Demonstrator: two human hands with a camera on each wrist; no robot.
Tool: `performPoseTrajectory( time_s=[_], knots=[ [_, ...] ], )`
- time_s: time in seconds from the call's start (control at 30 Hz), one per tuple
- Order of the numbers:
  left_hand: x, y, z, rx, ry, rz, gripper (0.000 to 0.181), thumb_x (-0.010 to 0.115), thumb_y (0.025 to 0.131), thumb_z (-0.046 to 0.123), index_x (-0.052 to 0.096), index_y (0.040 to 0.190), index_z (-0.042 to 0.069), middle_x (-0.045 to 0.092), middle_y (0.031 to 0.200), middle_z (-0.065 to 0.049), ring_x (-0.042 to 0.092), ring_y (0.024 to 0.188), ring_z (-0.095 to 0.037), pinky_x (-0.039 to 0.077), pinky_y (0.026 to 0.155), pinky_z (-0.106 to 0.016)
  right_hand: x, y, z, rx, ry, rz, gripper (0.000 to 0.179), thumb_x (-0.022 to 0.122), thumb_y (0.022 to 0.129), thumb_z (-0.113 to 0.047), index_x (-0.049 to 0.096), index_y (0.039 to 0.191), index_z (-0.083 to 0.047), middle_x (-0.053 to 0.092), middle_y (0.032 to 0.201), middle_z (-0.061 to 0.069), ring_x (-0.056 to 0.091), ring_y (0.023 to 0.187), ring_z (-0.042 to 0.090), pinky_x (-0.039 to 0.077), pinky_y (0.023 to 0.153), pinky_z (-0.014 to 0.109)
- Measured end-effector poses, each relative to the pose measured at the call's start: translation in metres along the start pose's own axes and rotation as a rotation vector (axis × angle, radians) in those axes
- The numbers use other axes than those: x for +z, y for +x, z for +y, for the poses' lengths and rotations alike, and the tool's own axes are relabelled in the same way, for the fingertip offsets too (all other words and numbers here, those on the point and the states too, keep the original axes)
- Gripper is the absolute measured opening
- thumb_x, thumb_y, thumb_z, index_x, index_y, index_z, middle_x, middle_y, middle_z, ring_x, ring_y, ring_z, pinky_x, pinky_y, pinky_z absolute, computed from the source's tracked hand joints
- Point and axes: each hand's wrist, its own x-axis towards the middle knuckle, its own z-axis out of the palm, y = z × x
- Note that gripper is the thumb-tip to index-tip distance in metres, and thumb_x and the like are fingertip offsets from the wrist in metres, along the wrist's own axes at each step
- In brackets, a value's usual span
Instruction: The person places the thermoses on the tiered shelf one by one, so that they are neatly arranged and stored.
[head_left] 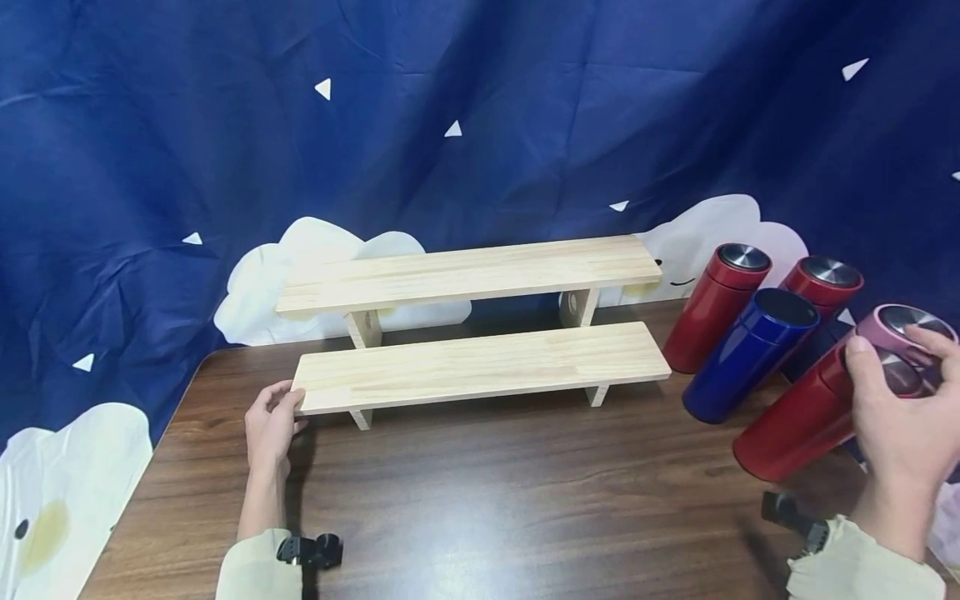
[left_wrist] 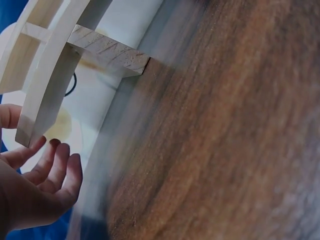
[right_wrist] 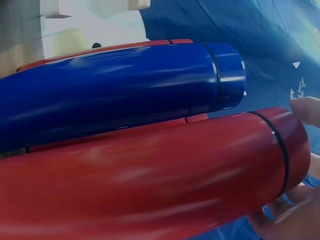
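Left hand [head_left: 272, 427]: thumb and fingers pinch the left end of the lower tier of a wooden rack [head_left: 480, 371], which stands on the bench [head_left: 480, 500]. Right hand [head_left: 911, 429]: thumb and fingers curled about the top end of the front red bottle [head_left: 798, 412], right side of bench. Pink bottle [head_left: 885, 332] just behind it; blue bottle [head_left: 746, 358] to its left, upright; two more red bottles [head_left: 708, 312] behind the blue one. Blue curtain [head_left: 480, 183] behind all.
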Motion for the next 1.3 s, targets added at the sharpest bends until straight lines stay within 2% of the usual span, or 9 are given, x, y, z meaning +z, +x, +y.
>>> performPoseTrajectory(
  time_s=[0.27,0.4,0.47,0.57,0.73,0.9,1.1,1.23,1.3],
  knots=[
    [0.000,-0.002,0.001,-0.017,-0.017,-0.026,0.046,0.060,0.099,0.028,0.055,0.139,0.005,0.055,0.127,-0.009,0.057,0.097,-0.012,0.056,0.077,-0.027,-0.003,-0.003,0.010,0.020,0.018,0.003,0.054,0.080,0.081,-0.013,0.065,0.131,-0.028,0.057,0.121,-0.011,0.054,0.112,0.003,0.041,0.103,0.017],
    [-0.001,-0.002,0.000,-0.020,-0.021,-0.021,0.046,0.060,0.100,0.029,0.055,0.139,0.005,0.055,0.126,-0.007,0.057,0.097,-0.011,0.056,0.075,-0.026,-0.005,-0.004,0.015,0.007,0.041,-0.032,0.062,0.081,0.081,-0.008,0.060,0.137,-0.024,0.055,0.126,-0.009,0.055,0.113,0.005,0.042,0.105,0.019],
    [-0.001,-0.001,-0.001,-0.018,-0.036,-0.017,0.046,0.060,0.100,0.029,0.055,0.138,0.005,0.055,0.125,-0.007,0.057,0.097,-0.011,0.056,0.074,-0.025,-0.004,-0.003,0.018,-0.004,0.102,-0.055,0.066,0.082,0.079,-0.001,0.059,0.137,-0.020,0.056,0.127,-0.005,0.057,0.112,0.007,0.043,0.104,0.019],
    [-0.002,-0.002,-0.003,-0.018,-0.049,-0.012,0.047,0.061,0.100,0.030,0.055,0.138,0.004,0.054,0.127,-0.007,0.057,0.098,-0.012,0.056,0.072,-0.024,-0.006,-0.002,0.022,-0.005,0.127,-0.085,0.070,0.082,0.077,0.004,0.058,0.138,-0.018,0.058,0.129,-0.002,0.058,0.114,0.010,0.043,0.103,0.018],
    [-0.001,-0.002,-0.004,-0.024,-0.056,-0.022,0.047,0.061,0.100,0.030,0.054,0.139,0.004,0.054,0.126,-0.007,0.057,0.097,-0.012,0.056,0.071,-0.024,-0.013,-0.003,0.031,0.079,0.155,-0.121,0.070,0.081,0.079,0.008,0.057,0.139,-0.019,0.061,0.127,-0.005,0.057,0.117,0.011,0.040,0.106,0.016],
    [0.000,-0.001,-0.003,-0.021,-0.066,-0.025,0.047,0.061,0.100,0.031,0.054,0.138,0.005,0.054,0.127,-0.007,0.057,0.097,-0.011,0.055,0.072,-0.024,-0.019,-0.003,0.042,0.157,0.299,-0.152,0.069,0.079,0.076,0.015,0.059,0.135,-0.017,0.065,0.118,-0.005,0.058,0.111,0.010,0.043,0.093,0.007],
    [0.000,-0.001,-0.003,-0.027,-0.059,-0.028,0.047,0.062,0.100,0.032,0.055,0.138,0.005,0.055,0.125,-0.006,0.056,0.098,-0.012,0.056,0.073,-0.024,-0.023,-0.004,0.060,0.221,0.283,-0.184,0.066,0.077,0.076,0.016,0.062,0.130,-0.019,0.067,0.112,-0.009,0.059,0.110,0.007,0.044,0.087,0.006],
    [-0.001,-0.001,-0.004,-0.020,-0.099,-0.023,0.041,0.065,0.099,0.027,0.057,0.134,0.007,0.056,0.116,-0.003,0.058,0.093,-0.010,0.056,0.072,-0.024,-0.024,-0.006,0.074,0.248,0.283,-0.228,0.062,0.077,0.077,0.015,0.062,0.126,-0.019,0.067,0.111,-0.009,0.060,0.105,0.004,0.045,0.083,0.006],
    [-0.001,0.000,-0.004,-0.013,-0.129,-0.020,0.038,0.066,0.098,0.024,0.059,0.131,0.007,0.056,0.111,-0.002,0.058,0.089,-0.008,0.055,0.071,-0.024,-0.026,-0.008,0.083,0.260,0.328,-0.266,0.059,0.075,0.078,0.018,0.061,0.124,-0.017,0.068,0.110,-0.008,0.063,0.100,0.002,0.047,0.080,0.007]
  ],
)
